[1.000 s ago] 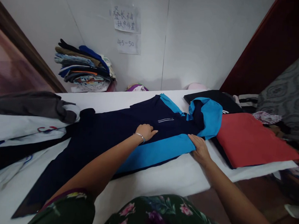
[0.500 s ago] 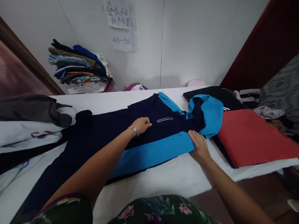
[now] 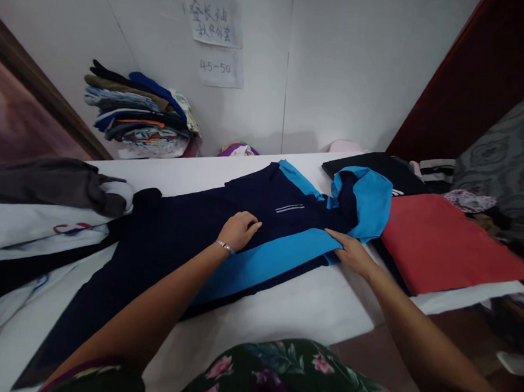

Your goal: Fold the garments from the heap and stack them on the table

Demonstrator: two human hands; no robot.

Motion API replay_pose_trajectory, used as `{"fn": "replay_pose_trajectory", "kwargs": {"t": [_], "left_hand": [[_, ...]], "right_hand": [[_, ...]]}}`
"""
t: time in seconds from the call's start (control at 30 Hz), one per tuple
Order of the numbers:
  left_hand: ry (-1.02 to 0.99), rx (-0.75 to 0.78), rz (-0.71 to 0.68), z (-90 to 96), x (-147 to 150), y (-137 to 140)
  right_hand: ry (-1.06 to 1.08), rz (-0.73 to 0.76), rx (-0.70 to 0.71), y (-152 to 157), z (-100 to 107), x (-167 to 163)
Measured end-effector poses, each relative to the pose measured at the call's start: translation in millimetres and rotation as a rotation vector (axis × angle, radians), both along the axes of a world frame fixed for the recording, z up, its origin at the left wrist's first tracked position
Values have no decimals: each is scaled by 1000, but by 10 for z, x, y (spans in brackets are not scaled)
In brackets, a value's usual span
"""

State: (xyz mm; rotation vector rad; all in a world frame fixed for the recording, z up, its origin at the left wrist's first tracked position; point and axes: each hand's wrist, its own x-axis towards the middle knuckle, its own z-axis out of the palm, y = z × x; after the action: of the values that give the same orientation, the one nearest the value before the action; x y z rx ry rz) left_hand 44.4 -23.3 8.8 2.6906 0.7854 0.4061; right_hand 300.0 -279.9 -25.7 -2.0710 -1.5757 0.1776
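Across the white table [image 3: 322,300] the navy hooded jacket [image 3: 282,224] was spread lengthwise, its blue hood [image 3: 372,205] set to the right, beside the red folded garment [image 3: 449,249], seemingly so that the whole length could be reached from the near side. And there, at the shoulder end of the blue panel [image 3: 271,256], the fabric's edge was grasped by the right hand [image 3: 350,251], fingers laid over the top, presumably to keep that edge under control. Over on the dark body, the left hand [image 3: 241,230] was placed with fingers curled, perhaps to steady the cloth; whether any fabric was pinched by it could not be told. The grey garment [image 3: 45,185] was left well over to the left, likely to spare room for the work.

Now the hard parts: the right thumb was hidden by cloth and hand, and a stretch of the jacket was covered by the left forearm. Near the lower left, the dark fabric was lost in shadow, so its layers could not be separated. At the left edge of view the grey garment was cut off, and by the back wall the purple item [image 3: 238,150] was mostly concealed behind the table
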Motion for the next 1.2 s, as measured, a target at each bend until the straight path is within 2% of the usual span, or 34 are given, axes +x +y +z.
{"fn": "replay_pose_trajectory", "kwargs": {"t": [0.13, 0.3, 0.53, 0.63, 0.7, 0.83, 0.9, 1.03, 1.13, 1.2], "left_hand": [[161, 50, 73, -87, -575, 102], [323, 124, 302, -163, -1329, 283], [520, 144, 568, -76, -2005, 380], [540, 86, 632, 9, -2166, 440], [452, 18, 655, 98, -2235, 490], [161, -60, 713, 297, -2320, 619], [110, -68, 743, 329, -2351, 694], [268, -205, 749, 164, -2394, 802], [312, -258, 742, 17, -2424, 827], [315, -251, 741, 9, -2439, 821]], "right_hand": [[-133, 28, 46, 19, 34, -24], [-480, -63, 0, 45, -31, -116], [-544, 178, 67, -18, -209, -187], [-530, 288, 103, -6, -298, -111], [-508, 324, 119, 36, -333, -43], [-387, 293, 205, 154, -326, 10], [-408, 275, 211, 203, -334, -32], [-543, 350, 104, 235, -434, -140], [-540, 373, 136, 220, -484, -166], [-519, 374, 133, 208, -473, -177]]}}
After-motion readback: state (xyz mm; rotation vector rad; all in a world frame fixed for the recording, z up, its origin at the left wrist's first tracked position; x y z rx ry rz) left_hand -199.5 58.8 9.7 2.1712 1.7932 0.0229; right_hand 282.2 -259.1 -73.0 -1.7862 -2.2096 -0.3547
